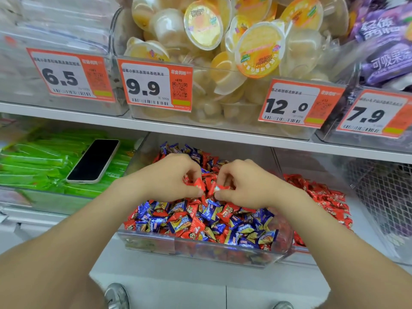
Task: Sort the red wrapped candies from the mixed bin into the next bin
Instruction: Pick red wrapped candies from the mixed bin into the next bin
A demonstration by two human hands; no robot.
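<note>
A clear mixed bin on the lower shelf holds red and blue wrapped candies piled together. Both my hands are over the middle of the pile. My left hand has its fingers curled and pinches a red wrapped candy between thumb and fingertips. My right hand is curled too and pinches another red candy with a silvery end. To the right stands the neighbouring clear bin, holding only red wrapped candies.
A phone lies on green packets in the bin to the left. The shelf above carries bins of jelly cups with orange price tags. A wire basket stands at far right.
</note>
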